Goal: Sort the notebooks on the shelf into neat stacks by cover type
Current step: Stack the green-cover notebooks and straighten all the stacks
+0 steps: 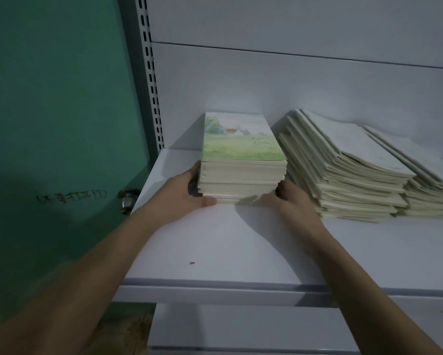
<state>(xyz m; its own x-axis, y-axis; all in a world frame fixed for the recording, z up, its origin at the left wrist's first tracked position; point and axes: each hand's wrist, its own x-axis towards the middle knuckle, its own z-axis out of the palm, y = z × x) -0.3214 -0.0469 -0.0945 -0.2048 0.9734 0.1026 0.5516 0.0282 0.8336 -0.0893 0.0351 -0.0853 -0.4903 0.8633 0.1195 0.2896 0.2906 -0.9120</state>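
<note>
Cream-edged paper notebooks sit in a squared stack [243, 180] near the back left of the white metal shelf [215, 247], and the top one shows a watercolour cover of green meadow, trees and a small orange roof under a pale sky. I hold this stack between both hands. My left hand [187, 193] presses flat against its left side, thumb lying along the bottom front edge and the fingers [196, 172] reaching up the side, so it is clamped against the pile, not closed into a fist. My right hand [289, 201] cups the lower right front corner, its fingers wrapped round onto the right side of the stack and partly hidden there.

Just to the right, almost touching, a second, looser pile of pale-covered notebooks [343, 175] leans and fans out, its edges stepped unevenly. Beyond that, at the frame's right edge, another uneven pile [425, 185] lies against it, with a patch of blue on one cover.

A tiny red speck [191, 263] lies on the bare shelf in front. Left of the shelf stands a slotted grey upright [151, 73], then a green door [56, 98] with a metal knob [126, 197] and dark handwritten characters.
</note>
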